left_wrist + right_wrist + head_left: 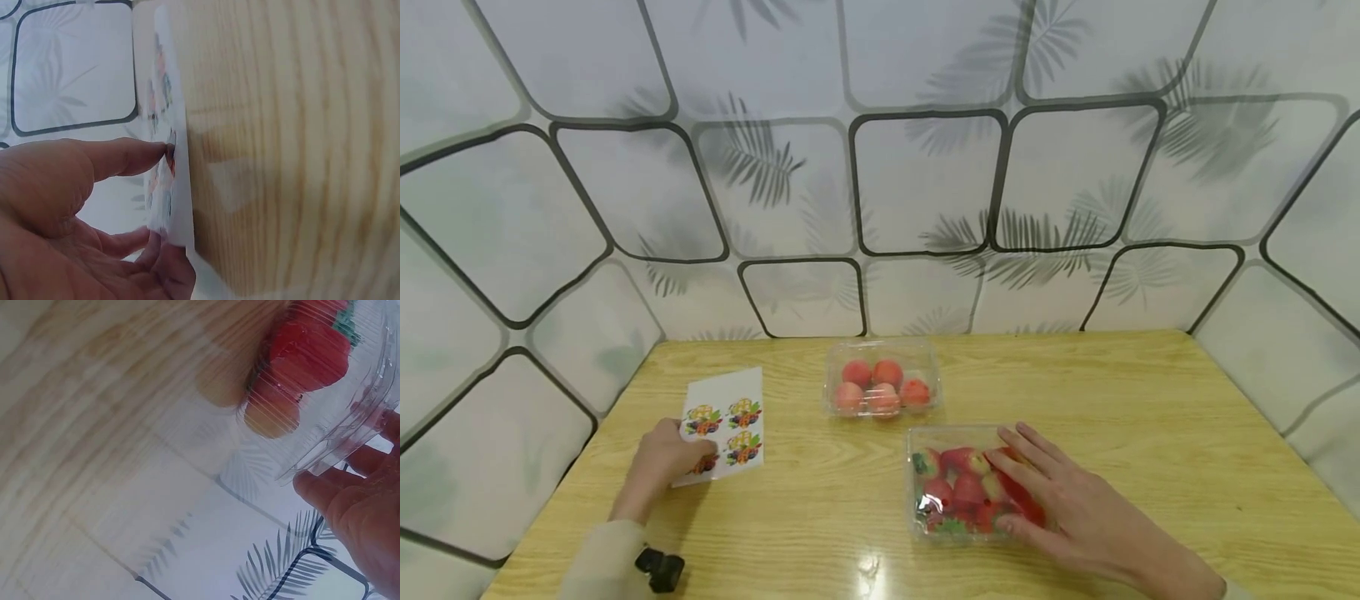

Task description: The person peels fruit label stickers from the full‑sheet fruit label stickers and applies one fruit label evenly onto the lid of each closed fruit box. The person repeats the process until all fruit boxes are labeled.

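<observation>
Left sleeve (602, 567), cream, directly behind the hand, with a black device (659, 570) at its inner side. Right hand (1075, 508): fingers spread and nearly straight, laid over the right part of the box (955, 434), thumb toward its near side; the right wrist view shows fingertips at the rim, with no firm grip evident. Box: clear plastic, seated on the table (820, 500) under and to the left of that hand, filled with red fruit (967, 492) and some green. Judged the heavier item, with thin, slick walls that would flex and dent under a squeeze; best held across two opposite sides at the rim, or supported from beneath, the lid spared pressure. Left hand (666, 458): thumb and fingers closed in a pinch, thumb on the printed face, fingers behind, at the near left margin of the sheet (724, 429). Sheet: white, extending ahead and to the right of that hand, bearing four fruit prints (743, 413), one partly under the thumb. Judged very light, limp enough to bend, easily creased; best taken by a blank margin or corner, clear of the prints. Second box (880, 350): clear plastic, beyond both hands and between them, well apart from either, holding five round reddish fruits (887, 372). Backdrop (925, 183): pale, patterned with dark outlines and grey leaves, beyond everything.
</observation>
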Demonstrator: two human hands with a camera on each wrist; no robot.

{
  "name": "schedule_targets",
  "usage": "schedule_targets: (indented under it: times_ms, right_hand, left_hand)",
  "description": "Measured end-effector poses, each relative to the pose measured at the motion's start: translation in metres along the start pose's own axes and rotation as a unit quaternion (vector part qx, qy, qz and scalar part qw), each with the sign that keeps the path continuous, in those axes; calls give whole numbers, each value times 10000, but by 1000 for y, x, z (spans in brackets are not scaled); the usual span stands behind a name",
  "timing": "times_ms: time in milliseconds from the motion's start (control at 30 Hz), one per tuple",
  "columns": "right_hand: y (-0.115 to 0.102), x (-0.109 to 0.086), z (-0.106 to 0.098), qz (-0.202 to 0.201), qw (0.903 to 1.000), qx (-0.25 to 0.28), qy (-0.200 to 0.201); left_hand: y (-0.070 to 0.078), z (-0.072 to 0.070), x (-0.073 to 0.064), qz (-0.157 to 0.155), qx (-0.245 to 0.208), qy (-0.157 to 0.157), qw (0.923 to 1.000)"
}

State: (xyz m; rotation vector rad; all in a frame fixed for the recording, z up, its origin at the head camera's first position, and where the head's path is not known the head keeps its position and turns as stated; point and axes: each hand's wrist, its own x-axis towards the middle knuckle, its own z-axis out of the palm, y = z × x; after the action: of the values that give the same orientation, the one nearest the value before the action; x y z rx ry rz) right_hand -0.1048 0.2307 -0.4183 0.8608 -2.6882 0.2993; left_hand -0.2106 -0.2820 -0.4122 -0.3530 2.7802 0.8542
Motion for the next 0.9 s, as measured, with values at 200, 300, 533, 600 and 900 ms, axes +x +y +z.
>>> schedule_targets:
  times_ms: [200, 300, 533, 600, 900]
  right_hand:
    - [-2, 0, -1, -12, 10000, -57, 1]
    - [-2, 0, -1, -2, 10000, -33, 4]
    - [-1, -1, 0, -65, 9999, -77, 125]
    - [-1, -1, 0, -70, 9999, -82, 134]
    - [-2, -1, -1, -29, 9999, -69, 93]
  left_hand:
    - [0, -7, -1, -77, -639, -271, 9976]
    - [-1, -9, -3, -130, -943, -282, 9951]
    - [-4, -14, -3, -143, -1331, -238, 9907]
    - [-4, -15, -2, -153, -1430, -257, 9893]
    - [-1, -17, -4, -174, -1810, -241, 9830]
